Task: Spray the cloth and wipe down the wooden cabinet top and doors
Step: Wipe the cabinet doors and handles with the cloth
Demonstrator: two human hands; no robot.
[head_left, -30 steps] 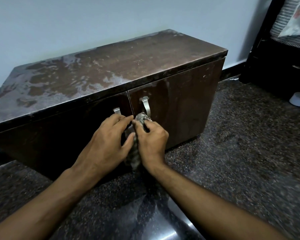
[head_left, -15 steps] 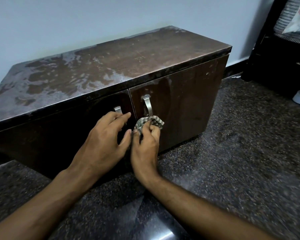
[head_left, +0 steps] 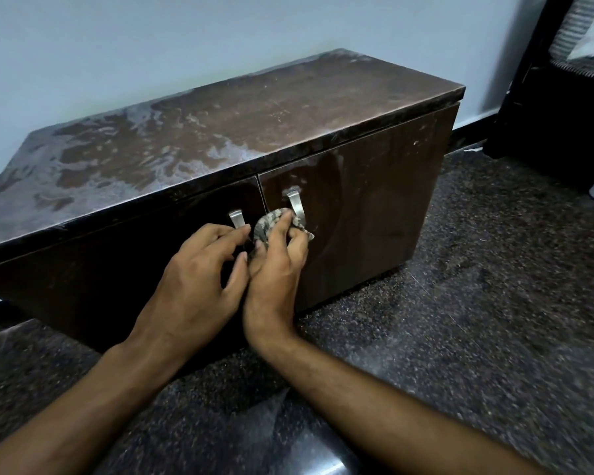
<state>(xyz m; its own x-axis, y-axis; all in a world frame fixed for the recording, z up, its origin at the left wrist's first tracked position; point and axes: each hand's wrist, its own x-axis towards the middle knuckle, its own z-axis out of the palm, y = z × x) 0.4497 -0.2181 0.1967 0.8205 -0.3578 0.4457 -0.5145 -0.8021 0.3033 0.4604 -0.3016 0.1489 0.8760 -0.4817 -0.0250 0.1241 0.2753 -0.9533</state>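
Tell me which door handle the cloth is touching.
The right door's handle: the cloth in the right hand lies against its lower end. The left handle only meets the left hand's fingers.

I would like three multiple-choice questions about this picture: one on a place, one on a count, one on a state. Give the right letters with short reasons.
1. Where is the crumpled patterned grey cloth?
A. on the cabinet top
B. at the right door's metal handle
C. on the floor

2. How many metal handles show on the dark brown wooden cabinet?
A. one
B. two
C. four

3. How is the cabinet top?
A. streaked with whitish smears
B. covered with a sheet
C. piled with books

Answers: B, the right hand holds the cloth against the right metal handle; B, one handle per door, the other above the left hand; A, pale smears cover its left part.
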